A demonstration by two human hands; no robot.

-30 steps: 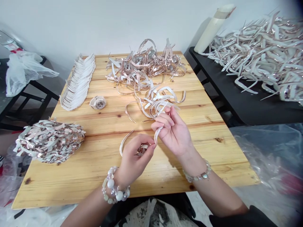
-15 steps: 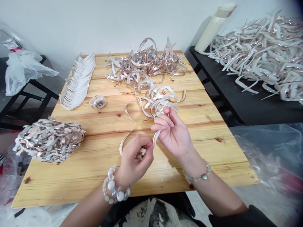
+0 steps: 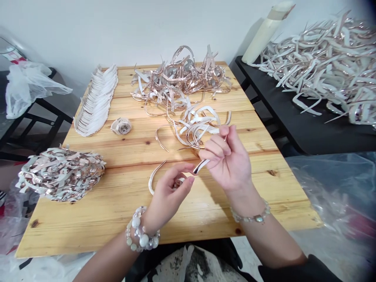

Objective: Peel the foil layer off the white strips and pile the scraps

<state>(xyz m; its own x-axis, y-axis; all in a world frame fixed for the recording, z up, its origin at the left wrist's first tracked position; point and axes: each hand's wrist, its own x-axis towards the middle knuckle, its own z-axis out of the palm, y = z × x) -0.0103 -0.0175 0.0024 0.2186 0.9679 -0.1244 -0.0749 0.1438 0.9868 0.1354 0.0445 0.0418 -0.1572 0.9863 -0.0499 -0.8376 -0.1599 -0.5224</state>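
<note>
My right hand (image 3: pixel 227 158) is closed round a curved white strip (image 3: pixel 202 166) with a shiny edge, whose lower end points toward my other hand. My left hand (image 3: pixel 170 194) has thumb and forefinger a little apart beside that end, while its curled fingers hold a small bundle of strips (image 3: pixel 178 182), mostly hidden. Just left of it a curved strip (image 3: pixel 152 176) lies on the wooden table (image 3: pixel 117 227), with another thin curved strip (image 3: pixel 160 141) above. Behind my right hand is a loose heap of white strips (image 3: pixel 202 119).
A tangled rose-gold pile (image 3: pixel 182 76) lies at the back. On the left are a row of white strips (image 3: pixel 98 102), a small roll (image 3: pixel 121 126) and a shredded bundle (image 3: pixel 63 172). A black table (image 3: pixel 296 113) at right bears a large heap.
My right hand has moved right and slightly up with its strip, which now tilts more. My left thumb and forefinger have parted from the strip's end.
</note>
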